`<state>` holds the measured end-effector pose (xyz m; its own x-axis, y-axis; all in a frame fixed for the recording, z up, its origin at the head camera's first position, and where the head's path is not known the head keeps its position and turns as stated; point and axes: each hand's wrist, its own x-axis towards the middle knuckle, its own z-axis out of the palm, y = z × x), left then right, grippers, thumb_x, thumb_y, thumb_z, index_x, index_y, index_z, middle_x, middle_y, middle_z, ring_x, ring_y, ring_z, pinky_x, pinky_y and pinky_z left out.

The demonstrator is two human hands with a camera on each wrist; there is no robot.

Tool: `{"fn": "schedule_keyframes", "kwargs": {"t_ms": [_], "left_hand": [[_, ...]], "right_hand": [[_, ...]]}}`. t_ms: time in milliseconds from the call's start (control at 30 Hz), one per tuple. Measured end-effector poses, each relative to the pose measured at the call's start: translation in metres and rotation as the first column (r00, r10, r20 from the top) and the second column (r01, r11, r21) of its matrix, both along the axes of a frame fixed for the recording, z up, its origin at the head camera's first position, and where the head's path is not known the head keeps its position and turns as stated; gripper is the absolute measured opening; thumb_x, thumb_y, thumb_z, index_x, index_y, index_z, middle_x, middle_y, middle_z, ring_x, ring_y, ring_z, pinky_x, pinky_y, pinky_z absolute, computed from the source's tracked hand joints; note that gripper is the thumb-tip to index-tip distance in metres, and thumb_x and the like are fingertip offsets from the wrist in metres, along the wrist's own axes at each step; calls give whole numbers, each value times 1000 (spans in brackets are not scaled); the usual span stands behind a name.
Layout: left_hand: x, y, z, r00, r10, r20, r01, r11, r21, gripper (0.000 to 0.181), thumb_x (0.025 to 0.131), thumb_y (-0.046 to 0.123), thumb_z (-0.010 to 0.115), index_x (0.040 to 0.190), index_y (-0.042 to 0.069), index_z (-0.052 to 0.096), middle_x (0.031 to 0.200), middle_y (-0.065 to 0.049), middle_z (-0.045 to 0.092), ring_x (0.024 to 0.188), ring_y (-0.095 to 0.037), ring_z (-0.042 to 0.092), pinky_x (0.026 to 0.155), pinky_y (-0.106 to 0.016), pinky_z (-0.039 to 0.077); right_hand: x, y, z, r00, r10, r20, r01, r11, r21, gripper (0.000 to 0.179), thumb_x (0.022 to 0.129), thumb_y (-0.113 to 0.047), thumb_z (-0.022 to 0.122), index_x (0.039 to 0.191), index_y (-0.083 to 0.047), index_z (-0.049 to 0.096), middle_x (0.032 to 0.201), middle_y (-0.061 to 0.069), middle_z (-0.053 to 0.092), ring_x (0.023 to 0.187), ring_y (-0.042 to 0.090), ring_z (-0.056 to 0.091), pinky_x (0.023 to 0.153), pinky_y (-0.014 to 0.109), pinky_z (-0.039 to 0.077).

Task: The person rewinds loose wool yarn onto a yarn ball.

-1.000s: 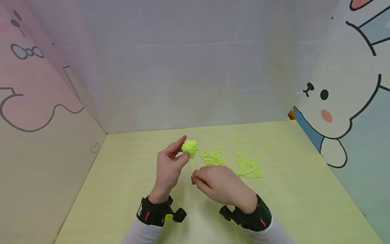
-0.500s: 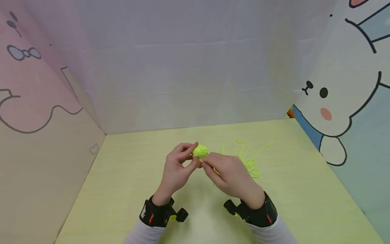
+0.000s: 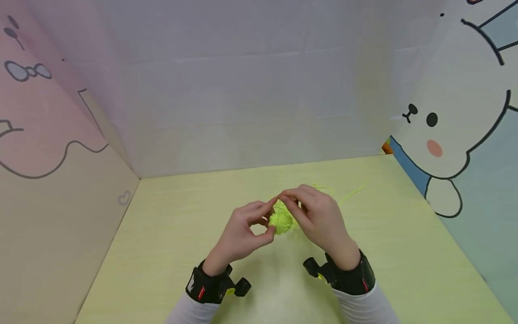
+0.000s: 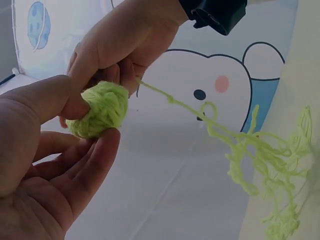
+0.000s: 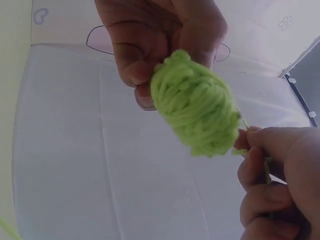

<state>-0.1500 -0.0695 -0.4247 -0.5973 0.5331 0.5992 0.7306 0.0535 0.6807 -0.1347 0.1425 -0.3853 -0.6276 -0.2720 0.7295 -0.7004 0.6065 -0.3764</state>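
Observation:
A small ball of neon yellow-green yarn (image 3: 282, 218) is held up over the table between the two hands. My left hand (image 3: 247, 228) grips it between thumb and fingertips, from the left side in the head view. The wound strands of the yarn ball (image 5: 197, 107) show clearly in the right wrist view. Close against the ball, my right hand (image 3: 321, 217) pinches the yarn strand, thumb against index finger, with its other fingers curled. In the left wrist view a taut strand (image 4: 170, 98) runs from the right hand down to a loose tangle of yarn (image 4: 270, 160).
On the pale yellow table (image 3: 178, 211), loose yarn ends (image 3: 352, 193) show behind the right hand, which hides most of the tangle. A white back panel (image 3: 251, 99) and printed side panels, one with a rabbit face (image 3: 449, 130), enclose the table. Both wrists wear black camera straps.
Both hands and the ball have shifted right. The right hand has risen from below the ball, drawing the strand around to its upper side, and now covers more of the loose yarn.

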Motion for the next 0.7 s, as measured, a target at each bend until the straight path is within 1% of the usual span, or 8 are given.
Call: {"fn": "schedule_keyframes", "kwargs": {"t_ms": [67,167,233,333,467,567,667,700], "left_hand": [[1,0,1,1000,-24,18,24,1000,8,67,80,-8,69,143,6,51,96,-4,60,86,-14,57,71,-27,60],[3,0,1,998,-53,39,51,998,47,69,79,-12,69,143,2,49,98,-8,60,87,-17,57,71,-31,61],[4,-2,4,996,-56,71,50,994,93,68,77,-17,68,142,-2,49,101,-13,60,90,-20,56,71,-33,61],[8,-4,11,989,-47,138,19,980,196,63,77,-22,66,137,-8,52,106,-20,61,94,-23,57,73,-31,60],[13,-7,17,977,17,213,-82,951,299,51,83,-19,63,132,-7,57,112,-21,61,97,-26,60,77,-26,58],[10,-9,19,963,130,236,-201,931,306,48,86,-13,64,132,2,61,112,-16,62,97,-27,60,79,-28,59],[5,-9,23,937,240,255,-311,904,294,47,88,-8,65,130,11,64,111,-11,63,98,-26,61,80,-30,59],[3,-9,24,928,267,259,-339,895,291,47,88,-7,65,130,13,65,110,-11,63,98,-26,61,80,-30,59]], "right_hand": [[-1,-1,-1,999,-20,29,20,1000,6,17,97,-29,65,102,-16,74,84,-7,66,57,6,42,46,27,41],[-1,-2,-4,991,-58,122,53,998,46,13,96,-26,67,102,-18,74,84,-9,64,58,7,43,48,28,41],[-1,-4,-5,976,-79,203,62,994,90,13,97,-25,65,104,-18,74,83,-9,62,59,7,44,49,28,42],[3,-7,-6,947,-83,311,38,988,150,12,98,-20,62,103,-18,73,81,-10,60,61,9,46,51,28,43],[10,-14,-8,918,-51,393,-46,971,233,9,98,-20,61,96,-22,70,79,-12,59,64,8,48,55,28,45],[14,-17,-5,891,1,454,-152,943,297,10,99,-27,61,93,-26,70,79,-17,59,67,5,51,60,27,48],[17,-17,0,858,64,510,-260,909,325,13,100,-27,59,93,-29,71,83,-18,61,69,2,52,64,27,50],[18,-16,2,854,80,515,-285,899,333,14,100,-26,59,92,-29,71,83,-18,60,69,2,52,64,27,50]]}}
